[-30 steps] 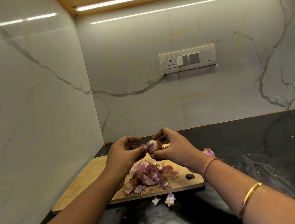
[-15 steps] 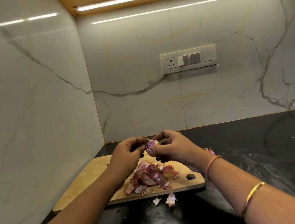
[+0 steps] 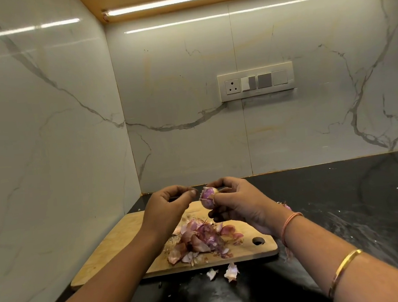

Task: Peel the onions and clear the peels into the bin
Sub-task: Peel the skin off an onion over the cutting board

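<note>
On my feed the black desk runs into a corner of marble wall, with a switch panel on the back wall. A wooden cutting board lies angled at the desk's left side, close to the back-left corner, with its hanging hole toward the right.

Both hands are raised above the board's far edge. The right hand grips a small purple onion between thumb and curled fingers, and loose skin is lifting at the onion's left side. The left hand is curled, with thumb and forefinger brought together just beside that skin. I cannot tell whether they actually pinch a strip.

A pile of purple peels sits on the board's right half, below the onion. Two pale peel scraps lie on the desk just off the board's near edge. A second onion is partly hidden behind the right wrist, on the desk beyond the board's right end.
</note>
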Motion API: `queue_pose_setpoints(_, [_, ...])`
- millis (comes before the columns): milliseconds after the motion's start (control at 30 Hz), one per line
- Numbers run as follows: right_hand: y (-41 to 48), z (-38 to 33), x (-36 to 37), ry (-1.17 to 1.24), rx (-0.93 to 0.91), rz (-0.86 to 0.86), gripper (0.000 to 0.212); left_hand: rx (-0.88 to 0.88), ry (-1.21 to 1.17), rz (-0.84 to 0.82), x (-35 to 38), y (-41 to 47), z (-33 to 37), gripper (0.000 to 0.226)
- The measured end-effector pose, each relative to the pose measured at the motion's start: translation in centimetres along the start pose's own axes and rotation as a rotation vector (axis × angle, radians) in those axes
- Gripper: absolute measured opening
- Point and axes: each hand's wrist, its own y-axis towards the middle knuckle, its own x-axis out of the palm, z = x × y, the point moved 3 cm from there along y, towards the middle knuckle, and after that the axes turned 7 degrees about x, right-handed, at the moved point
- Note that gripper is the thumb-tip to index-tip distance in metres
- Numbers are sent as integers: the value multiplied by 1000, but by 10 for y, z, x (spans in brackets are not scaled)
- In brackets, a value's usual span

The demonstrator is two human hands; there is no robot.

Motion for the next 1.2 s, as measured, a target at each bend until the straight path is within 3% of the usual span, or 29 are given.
queue_pose_setpoints(133, [0,-1,0,-14,-20,-14,30,9,21,-69,3,-2,1,10])
queue_pose_setpoints(467, [-2,0,1,-170,-62,21,38,-87,-73,-8,3,0,-2,6])
queue_pose_setpoints(633, [-2,0,3,-98,-13,1,42,-59,-5,-15,4,-1,-3,8])
queue_pose_setpoints(833, [-2,-1,2,-45,-4,-12,38,-63,-29,-51,8,-1,-3,11])
queue_pose_setpoints(1033, [-3,-2,3,-18,6,-45,24,-139,-122,88,-6,5,-11,11])
queue_pose_setpoints(1200, [0,0,0,-20,6,-3,26,-119,-142,19,-3,3,-7,21])
